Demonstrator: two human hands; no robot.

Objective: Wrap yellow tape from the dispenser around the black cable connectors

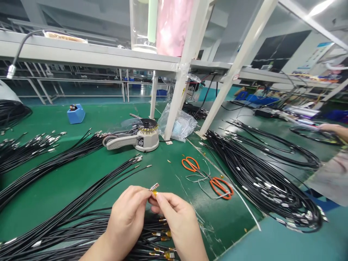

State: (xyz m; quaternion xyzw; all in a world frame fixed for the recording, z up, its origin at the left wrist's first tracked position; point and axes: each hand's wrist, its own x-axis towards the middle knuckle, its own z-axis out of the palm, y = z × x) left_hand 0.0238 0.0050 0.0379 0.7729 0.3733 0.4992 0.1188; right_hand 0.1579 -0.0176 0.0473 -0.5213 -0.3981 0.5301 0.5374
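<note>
Low in the middle of the view, my left hand (127,212) is closed in a pinch on a cable connector (154,187), whose small metal end sticks out above the fingertips. Against it, my right hand (181,219) pinches a bit of yellow tape (155,193) between thumb and forefinger. The fingertips of both hands nearly meet, and most of the cable behind the connector is hidden. Under my wrists lies a bundle of black cables (89,226), with several yellow-wrapped ends (164,238) showing between my hands.
A round tape dispenser (148,139) stands ahead. Two pairs of orange-handled scissors (221,188) lie right of my hands. More black cable bundles (258,177) lie at both sides. A blue holder (76,114) and a plastic bag (181,123) sit farther back. Another person's hand (334,130) is at far right.
</note>
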